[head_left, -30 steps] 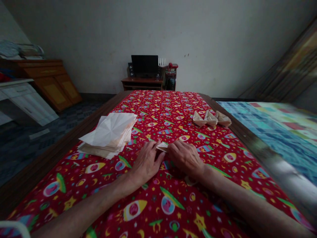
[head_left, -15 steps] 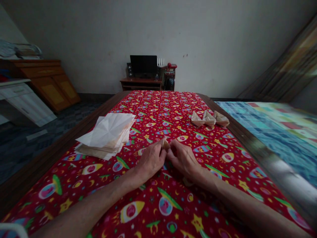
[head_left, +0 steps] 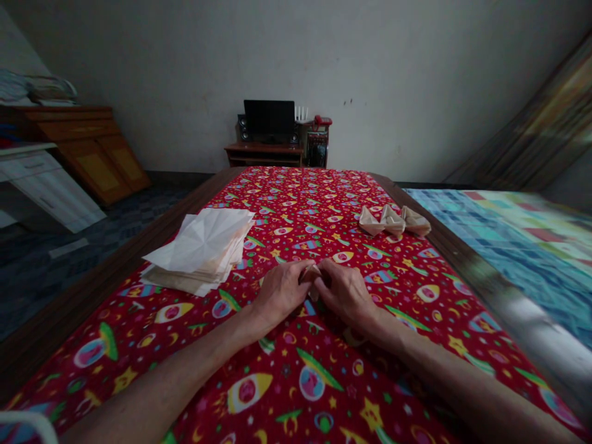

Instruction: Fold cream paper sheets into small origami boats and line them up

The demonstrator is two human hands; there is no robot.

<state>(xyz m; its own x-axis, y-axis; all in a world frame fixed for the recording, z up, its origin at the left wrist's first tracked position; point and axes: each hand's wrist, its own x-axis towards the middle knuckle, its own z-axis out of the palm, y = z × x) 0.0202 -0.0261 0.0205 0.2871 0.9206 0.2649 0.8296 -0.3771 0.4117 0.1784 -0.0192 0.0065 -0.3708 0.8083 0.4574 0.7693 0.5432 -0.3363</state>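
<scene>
Between my two hands, over the middle of the red patterned cloth (head_left: 296, 351), is a small folded paper piece (head_left: 313, 277), pale brown and mostly hidden by fingers. My left hand (head_left: 284, 288) pinches its left side, and my right hand (head_left: 346, 293) grips it from the right. The thumbs face each other in front of the paper. Off to the left lies a loose stack of creased paper sheets (head_left: 201, 243), the top one white with star-like fold lines. At the right stand several folded paper shapes (head_left: 393, 222) in a row, with pointed tips.
The cloth covers a dark wooden table (head_left: 444, 259). Beyond its far end stand a monitor (head_left: 269, 117) and speakers on a low stand. A bed with a blue patterned sheet (head_left: 504, 246) is on the right, wooden cabinets (head_left: 99, 157) on the left. A white curved object (head_left: 30, 419) shows at the lower left.
Both hands keep hold of the folded paper. Their fingers have shifted slightly, and the paper now shows lower between the thumbs. The whole view has moved a little.
</scene>
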